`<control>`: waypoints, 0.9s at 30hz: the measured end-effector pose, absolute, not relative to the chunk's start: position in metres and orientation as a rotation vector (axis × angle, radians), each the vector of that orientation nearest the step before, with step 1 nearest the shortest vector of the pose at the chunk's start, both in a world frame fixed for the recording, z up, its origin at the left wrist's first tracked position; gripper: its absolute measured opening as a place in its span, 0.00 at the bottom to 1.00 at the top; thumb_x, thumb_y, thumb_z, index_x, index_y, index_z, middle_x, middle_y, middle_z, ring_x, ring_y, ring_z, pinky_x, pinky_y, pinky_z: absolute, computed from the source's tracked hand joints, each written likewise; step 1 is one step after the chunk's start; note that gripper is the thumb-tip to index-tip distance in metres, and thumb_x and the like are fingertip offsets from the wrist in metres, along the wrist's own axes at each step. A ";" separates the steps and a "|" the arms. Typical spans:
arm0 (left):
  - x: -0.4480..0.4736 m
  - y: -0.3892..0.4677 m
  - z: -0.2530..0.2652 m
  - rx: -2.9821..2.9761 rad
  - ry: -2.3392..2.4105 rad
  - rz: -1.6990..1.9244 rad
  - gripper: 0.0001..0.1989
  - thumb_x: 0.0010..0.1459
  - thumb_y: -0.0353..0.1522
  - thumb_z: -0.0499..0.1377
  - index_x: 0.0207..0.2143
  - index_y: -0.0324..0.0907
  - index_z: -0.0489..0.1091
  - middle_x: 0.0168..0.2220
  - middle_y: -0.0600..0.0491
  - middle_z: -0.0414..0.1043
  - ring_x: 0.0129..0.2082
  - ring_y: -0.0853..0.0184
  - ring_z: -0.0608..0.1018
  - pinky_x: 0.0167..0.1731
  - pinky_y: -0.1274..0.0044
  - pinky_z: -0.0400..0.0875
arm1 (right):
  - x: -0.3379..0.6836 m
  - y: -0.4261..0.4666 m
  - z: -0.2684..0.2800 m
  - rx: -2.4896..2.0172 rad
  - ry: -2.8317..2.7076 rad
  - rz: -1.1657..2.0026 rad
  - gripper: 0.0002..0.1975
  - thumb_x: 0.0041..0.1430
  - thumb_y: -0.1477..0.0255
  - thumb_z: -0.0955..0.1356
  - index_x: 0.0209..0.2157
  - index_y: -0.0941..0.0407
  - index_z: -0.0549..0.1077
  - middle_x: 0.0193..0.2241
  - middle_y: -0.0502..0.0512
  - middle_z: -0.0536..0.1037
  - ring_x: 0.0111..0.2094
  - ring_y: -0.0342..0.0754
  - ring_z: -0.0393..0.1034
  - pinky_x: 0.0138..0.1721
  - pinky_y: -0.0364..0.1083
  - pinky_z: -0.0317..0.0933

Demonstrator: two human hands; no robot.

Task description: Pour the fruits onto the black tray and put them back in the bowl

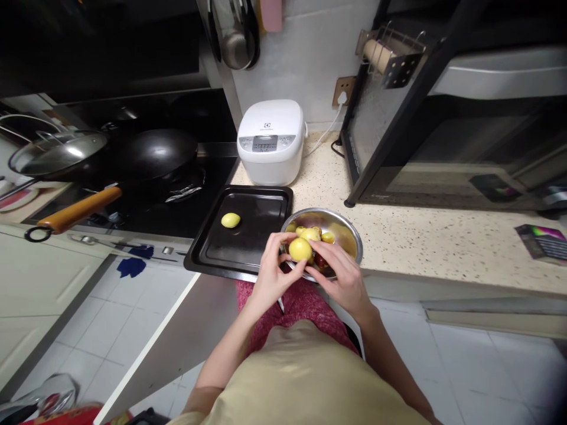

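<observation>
Both my hands hold one yellow lemon point(300, 249) between their fingertips, over the near left rim of a steel bowl point(352, 227). My left hand point(275, 265) grips it from the left, its fingers curled round that side. From the right, my right hand point(339, 271) pinches the same lemon. More yellow fruit point(310, 234) and something dark red lie in the bowl, partly hidden by my hands. Left of the bowl is a black baking tray point(217, 248), with a single lemon point(231, 221) lying on it.
A white rice cooker point(270, 141) stands behind the tray, its cord plugged into the wall. At left, a black wok point(153, 153) with a wooden handle point(84, 209) sits on the stove. A large oven point(465, 130) is at right, and a small dark box point(543, 242) lies on the counter.
</observation>
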State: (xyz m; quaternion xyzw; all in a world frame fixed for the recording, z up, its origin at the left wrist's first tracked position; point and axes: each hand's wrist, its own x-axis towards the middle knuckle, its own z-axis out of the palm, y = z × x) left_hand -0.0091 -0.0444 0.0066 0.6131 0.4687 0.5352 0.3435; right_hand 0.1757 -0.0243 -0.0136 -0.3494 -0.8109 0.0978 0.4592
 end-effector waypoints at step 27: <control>-0.004 -0.047 0.000 2.183 1.377 1.163 0.15 0.70 0.29 0.57 0.57 0.46 0.70 0.58 0.45 0.70 0.60 0.58 0.73 0.61 0.64 0.69 | 0.190 0.008 -0.019 -1.395 -1.842 0.260 0.19 0.63 0.71 0.67 0.56 0.54 0.73 0.52 0.62 0.78 0.53 0.61 0.75 0.53 0.58 0.71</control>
